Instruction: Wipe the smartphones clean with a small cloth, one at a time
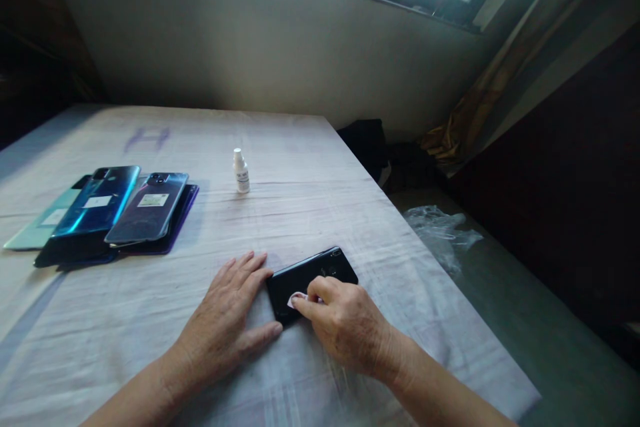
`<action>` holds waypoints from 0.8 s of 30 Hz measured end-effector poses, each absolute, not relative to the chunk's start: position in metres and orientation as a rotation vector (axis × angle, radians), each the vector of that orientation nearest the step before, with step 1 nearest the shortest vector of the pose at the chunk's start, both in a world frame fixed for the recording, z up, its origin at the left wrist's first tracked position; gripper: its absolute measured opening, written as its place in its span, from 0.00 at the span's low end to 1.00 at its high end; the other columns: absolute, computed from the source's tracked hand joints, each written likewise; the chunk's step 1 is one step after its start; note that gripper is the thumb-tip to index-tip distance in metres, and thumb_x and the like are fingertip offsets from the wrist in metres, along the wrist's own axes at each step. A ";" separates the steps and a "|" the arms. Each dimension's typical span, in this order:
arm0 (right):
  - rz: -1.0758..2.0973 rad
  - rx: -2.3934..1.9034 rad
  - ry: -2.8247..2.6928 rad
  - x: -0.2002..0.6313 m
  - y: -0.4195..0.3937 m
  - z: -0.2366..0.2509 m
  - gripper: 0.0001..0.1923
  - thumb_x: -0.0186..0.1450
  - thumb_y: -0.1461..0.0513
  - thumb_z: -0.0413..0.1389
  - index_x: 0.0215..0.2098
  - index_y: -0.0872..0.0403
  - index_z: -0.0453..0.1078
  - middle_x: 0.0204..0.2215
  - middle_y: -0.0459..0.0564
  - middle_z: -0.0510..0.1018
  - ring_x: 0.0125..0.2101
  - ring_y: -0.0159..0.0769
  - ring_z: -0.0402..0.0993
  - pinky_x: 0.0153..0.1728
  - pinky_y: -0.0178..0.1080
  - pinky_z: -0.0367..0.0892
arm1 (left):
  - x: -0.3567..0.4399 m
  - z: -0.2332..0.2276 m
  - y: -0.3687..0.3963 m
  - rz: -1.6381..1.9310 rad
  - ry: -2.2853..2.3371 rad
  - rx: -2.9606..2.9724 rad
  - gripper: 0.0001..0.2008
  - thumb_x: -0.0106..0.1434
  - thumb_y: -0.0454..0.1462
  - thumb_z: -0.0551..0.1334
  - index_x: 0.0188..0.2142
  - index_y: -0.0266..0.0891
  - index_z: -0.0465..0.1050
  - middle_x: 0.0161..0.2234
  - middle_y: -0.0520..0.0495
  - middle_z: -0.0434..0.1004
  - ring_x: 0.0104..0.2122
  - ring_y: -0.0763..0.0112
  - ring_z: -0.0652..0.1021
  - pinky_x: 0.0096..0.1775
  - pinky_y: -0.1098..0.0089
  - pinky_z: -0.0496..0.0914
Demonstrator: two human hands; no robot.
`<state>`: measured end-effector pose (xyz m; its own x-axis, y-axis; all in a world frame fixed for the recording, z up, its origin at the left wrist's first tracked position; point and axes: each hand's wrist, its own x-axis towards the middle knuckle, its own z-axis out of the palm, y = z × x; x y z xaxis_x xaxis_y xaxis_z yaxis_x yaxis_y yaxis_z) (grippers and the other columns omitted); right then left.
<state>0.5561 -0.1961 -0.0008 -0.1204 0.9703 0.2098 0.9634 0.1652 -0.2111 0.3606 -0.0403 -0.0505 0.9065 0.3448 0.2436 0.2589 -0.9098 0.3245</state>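
A black phone [320, 269] lies back-up on the cloth-covered table [280, 147]. My left hand [227, 320] rests flat beside its left end, fingers spread, thumb touching the phone's near corner. My right hand [345, 325] pinches a small white-pink pad [297, 297] against the phone's back, near its left end. A small white bottle [241, 171] stands upright farther back, apart from both hands.
Several phones [107, 210] lie overlapping, back-up, at the table's left, some with white labels. The table's right edge drops to a floor with crumpled clear plastic [440, 230]. A wall, window and curtain stand behind.
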 end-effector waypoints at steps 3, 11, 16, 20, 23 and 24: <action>0.028 -1.907 -2.153 0.554 -0.189 0.000 0.15 0.70 0.67 0.51 0.49 0.51 0.76 0.34 0.48 0.77 0.32 0.35 0.72 0.30 0.35 0.64 | 0.361 -0.052 -0.041 0.447 0.460 2.774 0.33 0.59 0.49 0.68 0.60 0.41 0.65 0.67 0.35 0.62 0.66 0.45 0.62 0.63 0.43 0.60; 0.048 -2.008 -2.152 0.552 -0.159 0.001 0.15 0.69 0.66 0.52 0.49 0.51 0.76 0.36 0.49 0.77 0.35 0.36 0.74 0.32 0.35 0.65 | 0.361 -0.052 -0.040 0.443 0.445 2.797 0.36 0.59 0.49 0.69 0.62 0.42 0.62 0.67 0.35 0.63 0.66 0.45 0.63 0.62 0.42 0.61; 0.032 -2.053 -2.116 0.550 -0.156 -0.001 0.15 0.70 0.66 0.51 0.49 0.50 0.76 0.36 0.49 0.77 0.33 0.36 0.74 0.31 0.35 0.64 | 0.361 -0.053 -0.041 0.455 0.460 2.801 0.36 0.58 0.48 0.69 0.62 0.42 0.61 0.66 0.34 0.62 0.66 0.45 0.63 0.63 0.43 0.61; 0.012 -1.969 -2.140 0.549 -0.164 -0.002 0.14 0.69 0.66 0.52 0.49 0.50 0.76 0.35 0.48 0.76 0.32 0.35 0.73 0.30 0.35 0.63 | 0.358 -0.054 -0.040 0.469 0.508 2.764 0.33 0.57 0.48 0.69 0.59 0.41 0.64 0.67 0.33 0.60 0.66 0.44 0.63 0.63 0.43 0.59; 0.015 -1.920 -2.177 0.548 -0.169 0.000 0.13 0.68 0.66 0.53 0.47 0.50 0.76 0.35 0.48 0.77 0.33 0.36 0.73 0.29 0.34 0.62 | 0.352 -0.050 -0.030 0.425 0.500 2.755 0.29 0.57 0.49 0.69 0.55 0.43 0.68 0.67 0.36 0.61 0.66 0.45 0.63 0.64 0.45 0.59; 0.023 -1.919 -2.186 0.548 -0.169 0.001 0.13 0.68 0.66 0.53 0.47 0.50 0.76 0.35 0.49 0.77 0.33 0.36 0.73 0.29 0.34 0.62 | 0.349 -0.048 -0.025 0.400 0.492 2.756 0.27 0.58 0.49 0.69 0.54 0.43 0.69 0.67 0.37 0.62 0.65 0.46 0.64 0.64 0.46 0.59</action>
<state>0.5481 -0.1688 0.0014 -0.1141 0.9800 0.1629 0.9764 0.1409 -0.1636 0.3495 -0.0254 -0.0479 0.9020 0.3742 0.2151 0.2870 -0.8922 0.3486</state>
